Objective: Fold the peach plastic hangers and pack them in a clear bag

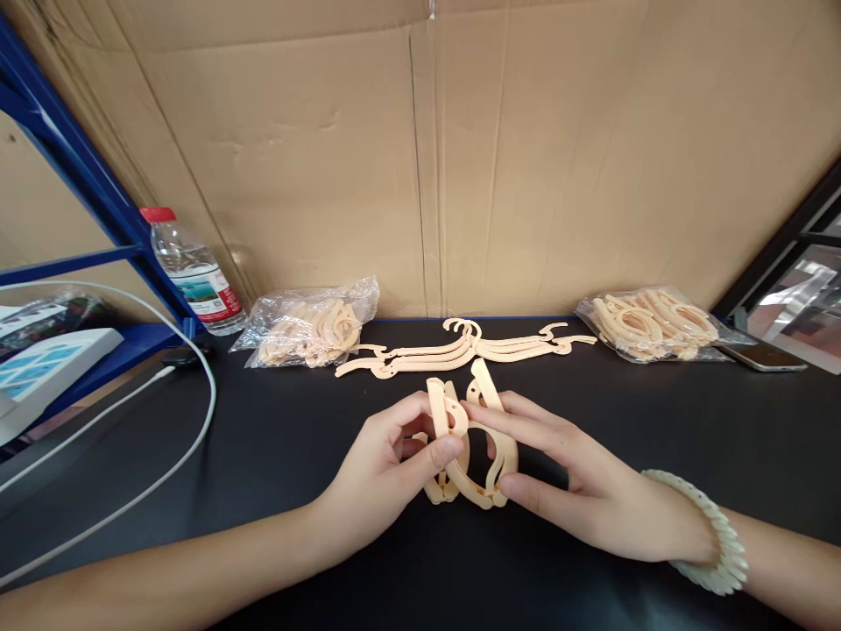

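Note:
Beige plastic folding hangers (503, 456), folded up with loops and hook ends showing, stand between my hands near the middle of the black table. My left hand (387, 464) pinches a folded arm between thumb and fingers. From the other side my right hand (578, 478) grips the folded pieces, its thumb low on the right edge and its index finger reaching across the top. Fingers partly hide how many pieces are there. Just behind, several unfolded hangers (434, 358) lie stacked flat with their hooks toward the cardboard.
Clear plastic bags of folded hangers lie at the back left (308, 329) and back right (650, 324). A red-capped water bottle (203, 285) stands by the blue frame (98, 184). A phone (762, 356), a white cable (208, 394) and a cardboard wall (295, 158) border the table.

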The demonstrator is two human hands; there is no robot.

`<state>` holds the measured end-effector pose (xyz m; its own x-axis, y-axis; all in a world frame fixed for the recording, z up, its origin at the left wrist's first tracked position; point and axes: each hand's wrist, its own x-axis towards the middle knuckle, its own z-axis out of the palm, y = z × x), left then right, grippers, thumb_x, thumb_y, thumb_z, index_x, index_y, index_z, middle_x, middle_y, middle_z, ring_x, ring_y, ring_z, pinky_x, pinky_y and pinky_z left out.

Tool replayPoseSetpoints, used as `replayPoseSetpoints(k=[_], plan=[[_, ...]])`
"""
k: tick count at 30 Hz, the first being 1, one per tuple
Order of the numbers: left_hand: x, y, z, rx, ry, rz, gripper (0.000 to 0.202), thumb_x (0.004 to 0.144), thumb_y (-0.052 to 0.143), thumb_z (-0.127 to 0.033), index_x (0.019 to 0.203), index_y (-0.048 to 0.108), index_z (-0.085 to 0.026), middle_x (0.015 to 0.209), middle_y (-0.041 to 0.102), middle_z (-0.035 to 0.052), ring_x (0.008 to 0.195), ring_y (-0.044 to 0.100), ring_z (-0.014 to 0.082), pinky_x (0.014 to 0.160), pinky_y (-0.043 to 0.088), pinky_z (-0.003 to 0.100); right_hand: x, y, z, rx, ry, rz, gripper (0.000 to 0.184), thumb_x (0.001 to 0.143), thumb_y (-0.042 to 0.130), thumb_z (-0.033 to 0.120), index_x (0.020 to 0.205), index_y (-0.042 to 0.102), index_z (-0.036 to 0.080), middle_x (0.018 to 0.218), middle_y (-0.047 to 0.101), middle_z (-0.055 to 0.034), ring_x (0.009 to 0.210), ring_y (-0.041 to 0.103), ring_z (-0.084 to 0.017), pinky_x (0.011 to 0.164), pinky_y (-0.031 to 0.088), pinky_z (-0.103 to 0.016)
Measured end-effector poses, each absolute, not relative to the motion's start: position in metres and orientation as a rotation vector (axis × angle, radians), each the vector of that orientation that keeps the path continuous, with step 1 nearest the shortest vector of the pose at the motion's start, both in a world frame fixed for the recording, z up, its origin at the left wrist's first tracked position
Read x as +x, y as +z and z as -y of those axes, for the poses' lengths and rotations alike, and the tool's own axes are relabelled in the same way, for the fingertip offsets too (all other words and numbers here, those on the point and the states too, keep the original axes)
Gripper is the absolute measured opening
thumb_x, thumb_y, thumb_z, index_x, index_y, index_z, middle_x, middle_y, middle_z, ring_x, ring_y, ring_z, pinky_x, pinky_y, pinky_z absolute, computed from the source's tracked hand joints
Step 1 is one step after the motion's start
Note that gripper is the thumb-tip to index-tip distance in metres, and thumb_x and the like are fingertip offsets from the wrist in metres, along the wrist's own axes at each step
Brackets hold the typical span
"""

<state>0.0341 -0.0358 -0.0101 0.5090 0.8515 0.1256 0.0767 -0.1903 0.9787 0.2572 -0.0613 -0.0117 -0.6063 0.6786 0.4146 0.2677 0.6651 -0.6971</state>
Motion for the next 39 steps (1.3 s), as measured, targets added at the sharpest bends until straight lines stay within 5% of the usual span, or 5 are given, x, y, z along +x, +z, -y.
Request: replayPoseSetpoints(k=[12, 24, 30, 39], plan=[[0.0344, -0.0131, 0.0359, 1.537, 0.832, -0.805, 0.019, 0.085, 0.066, -0.034, 0.086, 0.058, -0.016, 0.079, 0.060, 0.0000, 0.072, 0.058, 0.0128, 0.064, 0.050, 0.025, 0.2598, -0.0104, 0.0586, -0.730, 0.817, 2.066, 0.044, 0.096, 0.050, 0.015, 0.138, 0.047, 0.030, 0.130, 0.051, -0.0062, 0.121, 0.051, -0.018, 0.103, 0.045, -0.032], [0.0338, -0.0110, 0.0358, 1.483, 0.863, -0.864, 0.022, 0.085, 0.066, -0.035, 0.083, 0.058, -0.015, 0.071, 0.062, -0.0005, 0.064, 0.061, 0.0127, 0.060, 0.051, 0.025, 0.2609, -0.0071, 0.0624, -0.694, 0.763, 2.188, 0.059, 0.094, 0.054, 0.015, 0.146, 0.034, 0.033, 0.145, 0.045, -0.0047, 0.139, 0.034, -0.020, 0.115, 0.032, -0.040], [0.0348, -0.0139, 0.0358, 1.506, 0.834, -0.873, 0.023, 0.084, 0.067, -0.035, 0.082, 0.058, -0.015, 0.070, 0.064, 0.0005, 0.062, 0.061, 0.0125, 0.056, 0.050, 0.023, 0.2594, -0.0053, 0.0633, -0.659, 0.767, 2.316, 0.074, 0.094, 0.056, 0.017, 0.153, 0.014, 0.032, 0.159, 0.020, -0.0037, 0.146, 0.015, -0.021, 0.119, 0.019, -0.042], [0.0359, -0.0141, 0.0387, 1.537, 0.776, -0.839, 0.022, 0.085, 0.066, -0.037, 0.088, 0.063, -0.015, 0.072, 0.066, 0.0017, 0.065, 0.062, 0.0142, 0.057, 0.052, 0.025, 0.2613, -0.0054, 0.0630, -0.602, 0.903, 2.370, 0.081, 0.093, 0.057, 0.020, 0.153, 0.005, 0.033, 0.161, 0.013, -0.0030, 0.147, 0.010, -0.020, 0.119, 0.018, -0.039]])
